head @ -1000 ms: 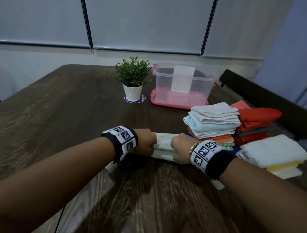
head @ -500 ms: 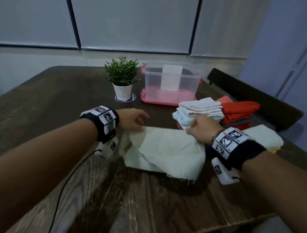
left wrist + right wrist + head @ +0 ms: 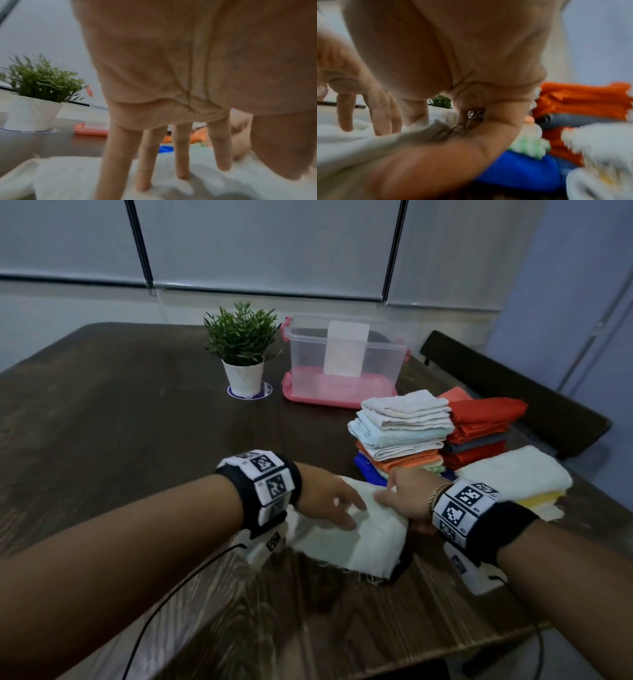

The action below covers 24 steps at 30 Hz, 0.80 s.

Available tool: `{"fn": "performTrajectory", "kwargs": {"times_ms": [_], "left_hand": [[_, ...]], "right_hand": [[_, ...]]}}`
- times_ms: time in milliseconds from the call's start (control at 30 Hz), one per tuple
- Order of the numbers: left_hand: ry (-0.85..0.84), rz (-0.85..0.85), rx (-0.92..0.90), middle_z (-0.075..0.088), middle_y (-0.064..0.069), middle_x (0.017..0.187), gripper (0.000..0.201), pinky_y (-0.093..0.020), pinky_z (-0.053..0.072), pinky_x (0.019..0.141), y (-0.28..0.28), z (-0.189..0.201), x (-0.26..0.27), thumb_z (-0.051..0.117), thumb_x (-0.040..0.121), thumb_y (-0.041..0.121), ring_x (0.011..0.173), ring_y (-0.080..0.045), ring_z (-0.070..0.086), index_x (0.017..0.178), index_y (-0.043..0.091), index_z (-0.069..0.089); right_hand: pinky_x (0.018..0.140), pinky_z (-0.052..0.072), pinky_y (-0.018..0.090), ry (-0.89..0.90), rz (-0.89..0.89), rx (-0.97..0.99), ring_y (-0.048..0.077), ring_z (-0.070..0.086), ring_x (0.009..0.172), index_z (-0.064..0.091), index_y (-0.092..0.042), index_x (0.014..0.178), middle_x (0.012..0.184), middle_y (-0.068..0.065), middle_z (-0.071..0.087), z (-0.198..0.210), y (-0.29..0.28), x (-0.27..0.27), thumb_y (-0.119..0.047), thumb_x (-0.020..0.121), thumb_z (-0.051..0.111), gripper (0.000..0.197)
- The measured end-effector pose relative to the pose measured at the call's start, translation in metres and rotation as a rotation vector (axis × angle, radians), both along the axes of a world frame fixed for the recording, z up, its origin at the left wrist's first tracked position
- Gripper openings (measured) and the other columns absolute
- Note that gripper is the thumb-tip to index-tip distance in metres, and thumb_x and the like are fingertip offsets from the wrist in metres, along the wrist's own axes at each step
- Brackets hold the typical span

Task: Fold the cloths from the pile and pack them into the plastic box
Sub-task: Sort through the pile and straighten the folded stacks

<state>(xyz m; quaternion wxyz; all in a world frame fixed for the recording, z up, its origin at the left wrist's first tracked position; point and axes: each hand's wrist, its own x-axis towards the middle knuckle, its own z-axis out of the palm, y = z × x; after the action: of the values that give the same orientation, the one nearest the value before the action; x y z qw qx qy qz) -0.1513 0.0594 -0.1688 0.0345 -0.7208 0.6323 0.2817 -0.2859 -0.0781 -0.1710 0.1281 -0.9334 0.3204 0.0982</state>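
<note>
On dark wooden table (image 3: 102, 422), near edge: cream cloth (image 3: 352, 537), partly folded. Left hand (image 3: 325, 499) flat on top, fingers (image 3: 145, 162) straight, pressing. Right hand (image 3: 406, 496) pinching cloth's right edge, thumb beneath. Just beyond: pile of folded cloths (image 3: 404, 429). Farther back: clear plastic box (image 3: 342, 361) on pink lid; potted plant (image 3: 243, 347) to its left.

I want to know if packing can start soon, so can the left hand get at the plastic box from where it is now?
Probably yes. The left hand lies with straight fingers on the white cloth, and bare table runs from it to the open plastic box. The potted plant stands just left of that path.
</note>
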Motion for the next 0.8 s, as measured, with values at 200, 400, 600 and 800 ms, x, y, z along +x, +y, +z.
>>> {"fn": "performTrajectory", "kwargs": {"times_ms": [200, 400, 600, 800], "left_hand": [[-0.119, -0.046, -0.022, 0.060, -0.011, 0.127, 0.032, -0.031, 0.042, 0.099, 0.003, -0.017, 0.006, 0.059, 0.093, 0.024, 0.120, -0.028, 0.053, 0.121, 0.008, 0.066], [-0.340, -0.101, -0.055, 0.062, 0.013, 0.115, 0.028, -0.043, 0.044, 0.096, 0.012, -0.006, 0.023, 0.039, 0.075, 0.038, 0.100, -0.021, 0.054, 0.083, 0.038, 0.066], [-0.305, -0.068, -0.012, 0.058, -0.009, 0.112, 0.065, -0.034, 0.052, 0.079, 0.025, -0.014, -0.028, 0.064, 0.079, 0.063, 0.095, -0.027, 0.060, 0.122, 0.014, 0.057], [-0.362, -0.041, 0.045, 0.056, -0.011, 0.118, 0.054, -0.036, 0.051, 0.082, 0.034, -0.017, -0.027, 0.069, 0.085, 0.034, 0.101, -0.028, 0.059, 0.129, 0.013, 0.046]], "right_hand": [[0.093, 0.047, 0.038, 0.074, 0.459, -0.225, 0.025, 0.054, 0.112, 0.056, -0.036, 0.116, 0.120, -0.001, 0.052, 0.003, -0.004, -0.012, -0.031, 0.083, 0.066, 0.035], [0.095, 0.045, 0.039, 0.209, 0.661, -0.170, 0.021, 0.044, 0.118, 0.045, -0.029, 0.134, 0.131, -0.004, 0.042, -0.022, 0.024, -0.004, -0.025, 0.075, 0.077, 0.068], [0.081, 0.055, 0.039, 0.129, 0.572, -0.120, 0.027, 0.062, 0.095, 0.063, -0.019, 0.114, 0.106, 0.006, 0.059, -0.026, 0.030, 0.012, -0.026, 0.082, 0.066, 0.032], [0.065, 0.048, 0.034, -0.134, 0.467, 0.246, 0.013, 0.058, 0.070, 0.065, -0.022, 0.072, 0.075, -0.002, 0.064, -0.011, 0.021, 0.014, -0.026, 0.070, 0.067, 0.005]]}}
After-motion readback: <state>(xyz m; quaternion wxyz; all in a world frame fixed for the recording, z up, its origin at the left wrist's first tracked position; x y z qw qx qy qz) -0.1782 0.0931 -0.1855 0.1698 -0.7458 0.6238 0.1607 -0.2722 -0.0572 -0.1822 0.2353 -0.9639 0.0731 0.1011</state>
